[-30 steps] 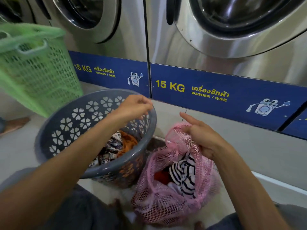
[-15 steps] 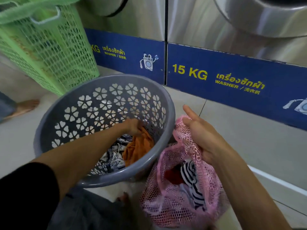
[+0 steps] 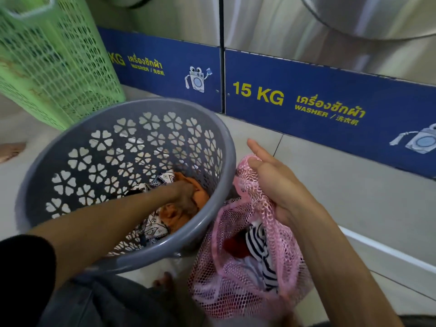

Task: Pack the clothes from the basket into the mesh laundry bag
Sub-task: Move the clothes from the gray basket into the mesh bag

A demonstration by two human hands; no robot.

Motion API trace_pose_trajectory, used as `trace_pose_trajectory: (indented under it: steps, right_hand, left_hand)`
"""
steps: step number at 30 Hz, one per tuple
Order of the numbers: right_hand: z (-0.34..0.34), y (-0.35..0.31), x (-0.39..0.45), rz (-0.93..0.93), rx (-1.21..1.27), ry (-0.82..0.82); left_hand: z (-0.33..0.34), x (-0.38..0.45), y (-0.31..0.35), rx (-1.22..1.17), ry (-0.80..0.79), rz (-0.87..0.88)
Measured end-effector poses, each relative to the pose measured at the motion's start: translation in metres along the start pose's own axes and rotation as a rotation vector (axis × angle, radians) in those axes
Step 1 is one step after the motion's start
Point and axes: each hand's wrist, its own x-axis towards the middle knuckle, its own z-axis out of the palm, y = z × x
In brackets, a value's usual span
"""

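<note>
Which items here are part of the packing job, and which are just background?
In the job:
- grey basket
- orange garment, under the left hand
- patterned cloth in the basket
- pink mesh bag, mouth held up by the right hand
- striped garment already in the bag

Just there:
- green basket
- washers

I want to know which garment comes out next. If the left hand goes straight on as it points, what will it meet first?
Most likely the orange cloth in the grey plastic basket: the left hand already reaches into it, though contact depth is unclear.
</note>
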Motion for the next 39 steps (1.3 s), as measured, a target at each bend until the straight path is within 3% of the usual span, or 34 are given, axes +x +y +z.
trace_pose_trajectory:
  steps: [2,6,11,16,19,21,24,29,32,34,36,39]
  right_hand:
    - [-0.003,0.001,-0.005,-0.023,-0.014,-0.005]
    - [-0.011,-0.002,-0.022,-0.029,0.010,-0.008]
    - [-0.022,-0.001,-0.044,-0.057,0.036,0.005]
    - [-0.037,0.003,-0.053,-0.077,0.081,0.043]
    - [-0.046,0.000,-0.064,-0.066,0.133,0.061]
    - [-0.053,-0.002,-0.071,-0.069,0.130,0.092]
    - [-0.064,-0.001,-0.077,-0.065,0.143,0.111]
    - [-0.081,0.000,-0.085,-0.076,0.240,0.130]
    - [-0.087,0.002,-0.084,-0.080,0.260,0.134]
    - [-0.089,0.002,-0.084,-0.081,0.279,0.137]
    - [-0.091,0.001,-0.082,-0.080,0.293,0.116]
    - [-0.091,-0.003,-0.081,-0.074,0.334,0.109]
  left_hand:
    - [-0.036,-0.027,0.013,-0.195,0.128,-0.099]
    - [-0.091,-0.108,0.031,-0.747,0.298,-0.070]
    - [-0.147,-0.208,0.060,-1.245,0.566,0.092]
    - [-0.162,-0.271,0.095,-1.514,0.732,0.323]
    - [-0.144,-0.266,0.118,-1.452,0.583,0.294]
    - [-0.119,-0.249,0.137,-1.255,0.516,0.241]
    - [-0.088,-0.221,0.158,-0.922,0.581,0.084]
    - [-0.100,-0.214,0.162,-0.797,0.499,-0.006]
    - [-0.109,-0.221,0.164,-0.648,0.574,-0.019]
    - [-0.117,-0.229,0.168,-0.675,0.647,-0.006]
    - [-0.124,-0.236,0.180,-0.860,0.639,0.083]
    - [-0.119,-0.233,0.203,-1.244,0.450,0.242]
